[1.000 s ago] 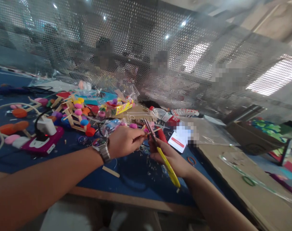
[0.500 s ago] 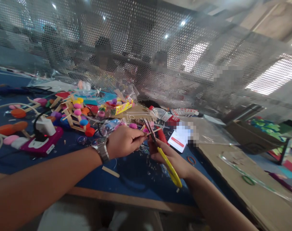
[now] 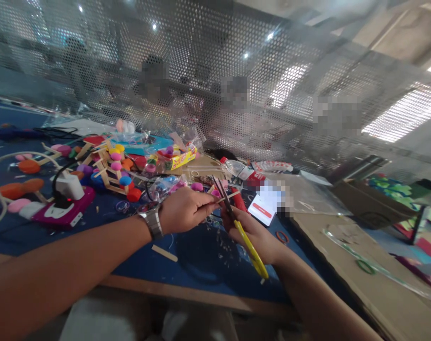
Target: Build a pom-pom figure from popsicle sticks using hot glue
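Note:
My left hand (image 3: 182, 210), with a metal watch (image 3: 151, 221) on the wrist, pinches a thin wooden stick (image 3: 228, 195) that points to the right. My right hand (image 3: 255, 234) grips yellow-handled scissors (image 3: 250, 247), whose dark blades (image 3: 221, 189) rise up and to the left and meet the stick. Both hands hover over a blue table (image 3: 201, 258) just in front of me.
A stick-and-pom-pom model (image 3: 110, 166), a white charger on a pink pad (image 3: 66, 199), plastic bags, a bottle (image 3: 238, 169) and a red-and-white card (image 3: 262, 208) crowd the table. A loose stick (image 3: 164, 253) lies near me. Cardboard (image 3: 350, 265) lies right. Perforated mesh (image 3: 215, 76) screens people behind.
The hands have hardly moved; the scissors and the stick have shifted very slightly to the right and stay together.

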The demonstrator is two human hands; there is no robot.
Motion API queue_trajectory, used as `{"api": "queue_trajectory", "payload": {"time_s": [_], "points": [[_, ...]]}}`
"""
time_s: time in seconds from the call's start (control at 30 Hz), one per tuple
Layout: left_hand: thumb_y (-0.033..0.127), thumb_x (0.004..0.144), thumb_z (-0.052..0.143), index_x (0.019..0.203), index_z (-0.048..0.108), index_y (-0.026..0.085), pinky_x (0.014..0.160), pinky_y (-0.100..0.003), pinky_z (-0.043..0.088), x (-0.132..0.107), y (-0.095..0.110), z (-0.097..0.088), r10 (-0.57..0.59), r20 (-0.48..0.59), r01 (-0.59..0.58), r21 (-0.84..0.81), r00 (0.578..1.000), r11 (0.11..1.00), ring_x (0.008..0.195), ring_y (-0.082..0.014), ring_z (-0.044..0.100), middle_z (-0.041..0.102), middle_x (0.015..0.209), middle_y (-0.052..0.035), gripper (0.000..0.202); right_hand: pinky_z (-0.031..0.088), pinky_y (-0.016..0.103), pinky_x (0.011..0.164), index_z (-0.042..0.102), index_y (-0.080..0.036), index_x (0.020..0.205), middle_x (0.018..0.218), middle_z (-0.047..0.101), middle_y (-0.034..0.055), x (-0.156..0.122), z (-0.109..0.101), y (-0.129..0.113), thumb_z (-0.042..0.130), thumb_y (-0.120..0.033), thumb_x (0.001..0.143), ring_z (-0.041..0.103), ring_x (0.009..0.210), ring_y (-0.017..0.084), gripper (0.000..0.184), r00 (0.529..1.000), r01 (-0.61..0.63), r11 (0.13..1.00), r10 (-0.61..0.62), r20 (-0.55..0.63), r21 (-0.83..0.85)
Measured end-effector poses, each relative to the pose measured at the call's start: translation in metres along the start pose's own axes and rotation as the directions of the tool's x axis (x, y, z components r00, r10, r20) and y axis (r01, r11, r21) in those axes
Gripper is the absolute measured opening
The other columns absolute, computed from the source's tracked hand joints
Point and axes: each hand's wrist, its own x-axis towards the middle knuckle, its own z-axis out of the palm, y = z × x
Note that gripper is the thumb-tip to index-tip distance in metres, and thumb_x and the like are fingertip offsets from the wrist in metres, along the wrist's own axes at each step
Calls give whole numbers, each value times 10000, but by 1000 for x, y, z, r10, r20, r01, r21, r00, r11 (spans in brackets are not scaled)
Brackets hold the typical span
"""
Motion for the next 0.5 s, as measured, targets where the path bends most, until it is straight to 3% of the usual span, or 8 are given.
{"api": "queue_trajectory", "payload": {"time_s": [0.2,0.5], "points": [[271,1004,521,1071,756,174,650,-265,488,0,-2,2,-20,-15,20,-37,1000,999,792,-193,756,816,941,-86,262,314,275,563,447,-237,827,686,411,-54,3,1,-2,508,-198,642,377,615,139,198,998,-37,992,29,-63,-124],[234,1011,509,1096,763,186,724,-270,572,-1,2,0,33,-46,-36,-71,998,997,808,-184,769,819,931,-74,272,289,301,539,555,-208,976,597,443,-45,1,1,-6,510,-189,680,383,525,161,299,981,-8,913,-71,-179,-408]]}}
